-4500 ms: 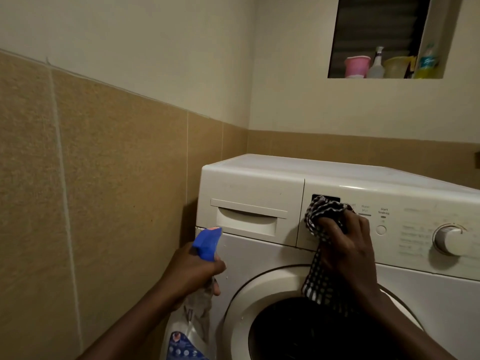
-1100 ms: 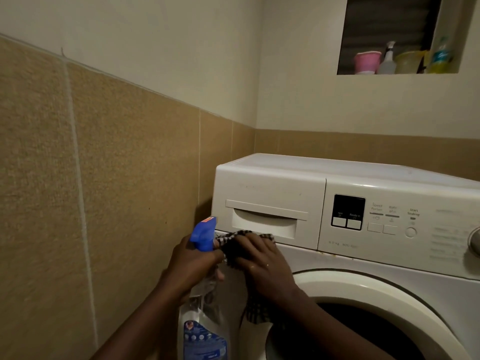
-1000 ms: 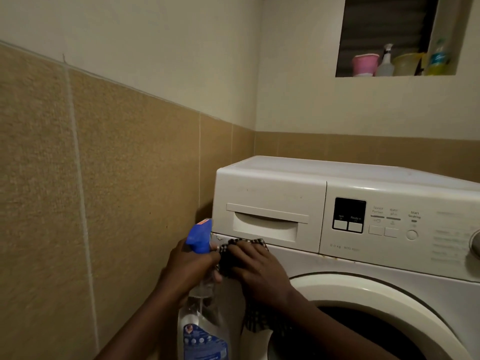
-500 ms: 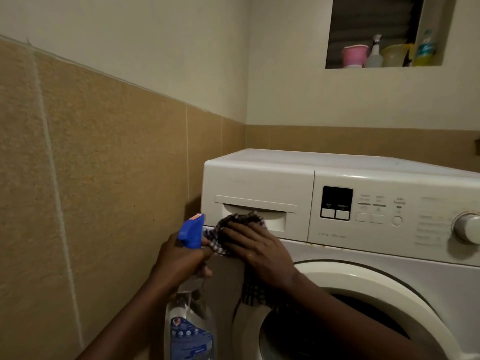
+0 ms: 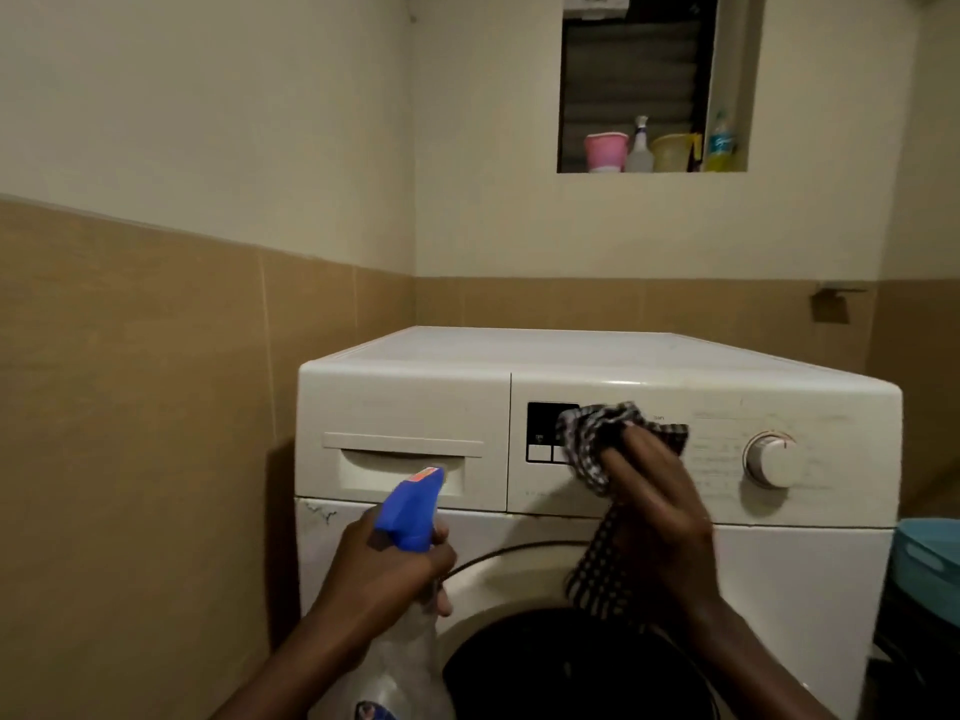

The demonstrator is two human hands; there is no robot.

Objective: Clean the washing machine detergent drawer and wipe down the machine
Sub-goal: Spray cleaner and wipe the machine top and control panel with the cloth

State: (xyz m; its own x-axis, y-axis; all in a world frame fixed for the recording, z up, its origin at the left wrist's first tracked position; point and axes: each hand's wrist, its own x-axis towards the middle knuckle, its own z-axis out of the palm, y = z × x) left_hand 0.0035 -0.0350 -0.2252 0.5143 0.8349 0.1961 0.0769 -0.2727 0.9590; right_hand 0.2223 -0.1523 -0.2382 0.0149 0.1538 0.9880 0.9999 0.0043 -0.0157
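Observation:
A white front-loading washing machine (image 5: 571, 356) fills the lower middle of the view. Its detergent drawer (image 5: 402, 459) sits closed at the upper left of the front. My right hand (image 5: 654, 506) presses a black-and-white checked cloth (image 5: 597, 433) against the control panel, covering part of the dark display (image 5: 543, 431) and the buttons; the cloth's tail hangs down over the door rim. My left hand (image 5: 387, 569) holds a clear spray bottle with a blue trigger head (image 5: 410, 511) in front of the drawer. The white dial (image 5: 771, 459) is uncovered.
Tiled walls close in on the left and behind the machine. A wall niche (image 5: 652, 96) above holds a pink cup, a spray bottle and other containers. A teal basket (image 5: 930, 558) stands at the machine's right side. The dark door opening (image 5: 571, 667) is below my hands.
My right hand has carried the cloth from the lower left edge of the drawer across to the control panel by the display. The left hand and spray bottle stayed about level; the view shifted back.

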